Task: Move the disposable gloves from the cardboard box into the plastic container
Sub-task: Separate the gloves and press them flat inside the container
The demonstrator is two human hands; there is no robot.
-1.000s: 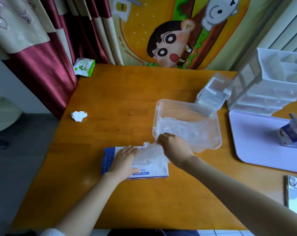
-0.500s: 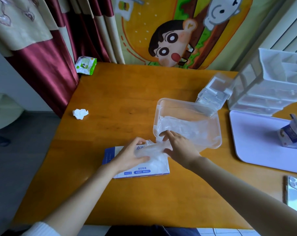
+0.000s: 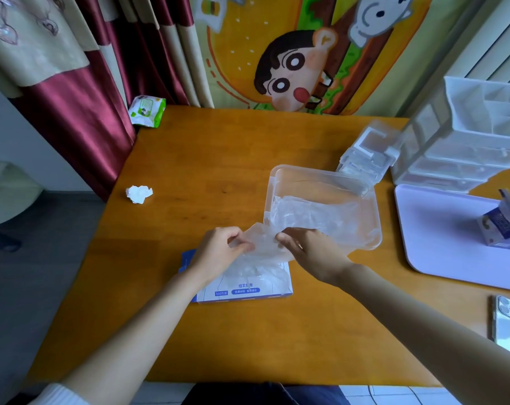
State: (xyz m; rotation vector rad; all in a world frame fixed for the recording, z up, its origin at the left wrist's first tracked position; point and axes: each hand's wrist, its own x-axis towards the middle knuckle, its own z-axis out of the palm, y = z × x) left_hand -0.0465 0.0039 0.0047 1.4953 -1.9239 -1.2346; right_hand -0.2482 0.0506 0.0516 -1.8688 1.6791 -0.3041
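A flat blue-and-white cardboard box [image 3: 248,290] lies on the wooden table in front of me, with thin clear gloves spilling from its top. My left hand [image 3: 218,252] and my right hand [image 3: 312,252] each pinch one end of a clear disposable glove [image 3: 262,239] stretched between them, above the box's far edge. Just behind and to the right stands the clear plastic container [image 3: 373,217], with several crumpled gloves [image 3: 312,211] lying inside it. The held glove's right end reaches the container's near-left corner.
A crumpled white tissue [image 3: 139,194] lies at the table's left. A wet-wipe pack [image 3: 147,110] sits at the back left corner. Clear lids [image 3: 368,154] and a white drawer organiser [image 3: 467,141] stand at the right, with a lilac tray [image 3: 441,235], small carton [image 3: 502,226] and phone [image 3: 508,325].
My left hand lifted off the box and took hold of the glove's left end. Both hands raised the glove and moved it toward the container.
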